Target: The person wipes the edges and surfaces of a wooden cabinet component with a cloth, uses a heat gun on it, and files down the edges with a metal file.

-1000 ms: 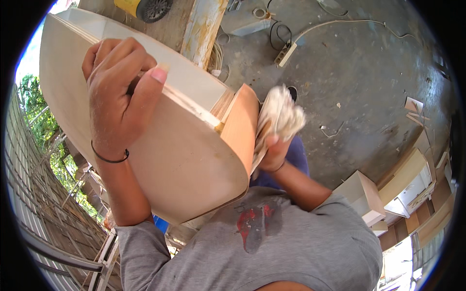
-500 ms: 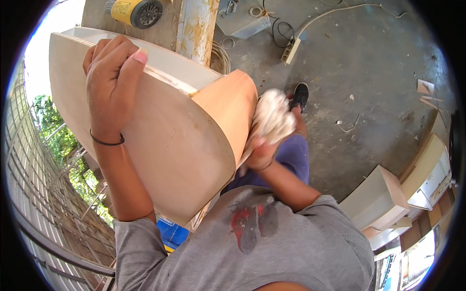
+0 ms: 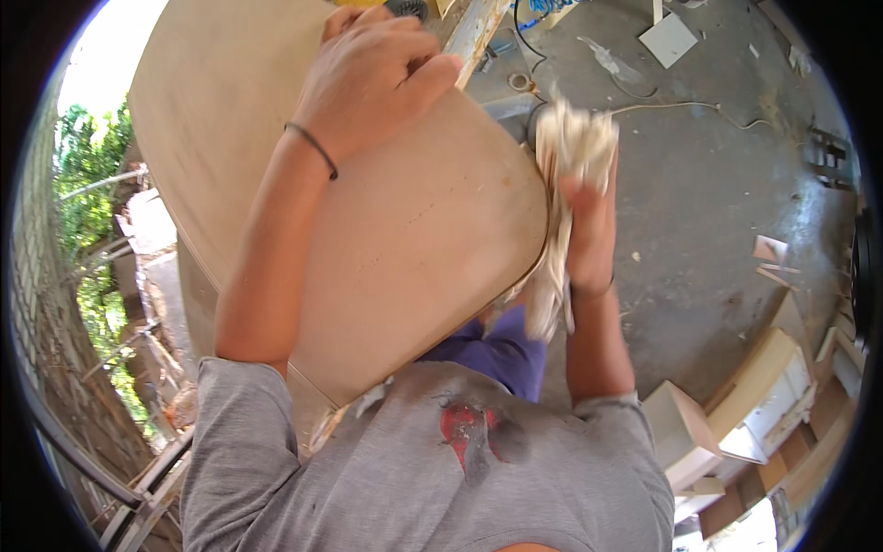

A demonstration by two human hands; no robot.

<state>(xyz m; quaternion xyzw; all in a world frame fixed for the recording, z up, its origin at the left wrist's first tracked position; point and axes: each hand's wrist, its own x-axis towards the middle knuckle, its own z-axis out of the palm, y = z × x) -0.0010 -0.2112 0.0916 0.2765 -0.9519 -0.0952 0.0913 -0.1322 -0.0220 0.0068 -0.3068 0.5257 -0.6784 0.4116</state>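
Note:
A large wooden furniture piece (image 3: 395, 230) with a broad beige face and rounded corners leans in front of my body. My left hand (image 3: 382, 87) is closed over its far edge; the fingertips are partly hidden behind that edge. In my right hand (image 3: 593, 230) is a bunched, off-white rag (image 3: 575, 138), blurred by motion. Its folds lie along the rounded right edge of the piece, and a loose end hangs below my wrist.
Pale box-like furniture parts (image 3: 685, 432) stand at the lower right. A white cable (image 3: 685, 105) and scraps (image 3: 771, 248) lie on the grey floor. Beyond the piece is a worn wooden beam (image 3: 478, 37). Greenery (image 3: 92, 184) shows through an opening at the left.
The furniture piece has tilted, so its orange-toned end and hollow inside no longer show. My right hand and the rag have moved right along its edge. My left hand still grips the far edge.

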